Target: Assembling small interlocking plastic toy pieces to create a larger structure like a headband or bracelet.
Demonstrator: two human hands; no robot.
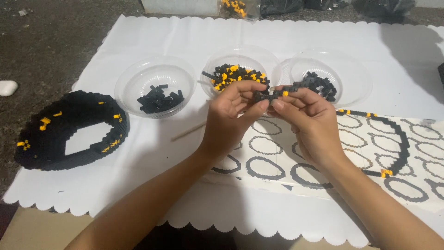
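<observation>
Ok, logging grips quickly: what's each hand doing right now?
Left hand: closed, pinching the small black brick piece.
Right hand: closed, pinching the same piece.

At the top edge lie a clear bag of yellow-and-black pieces (237,8) and dark bags (323,5).

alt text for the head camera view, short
Two bare hands, left hand and right hand, pinch a small strip of black bricks together over a white paper sheet. Behind sit three clear bowls of black and yellow pieces; a built black ring lies left.
</observation>
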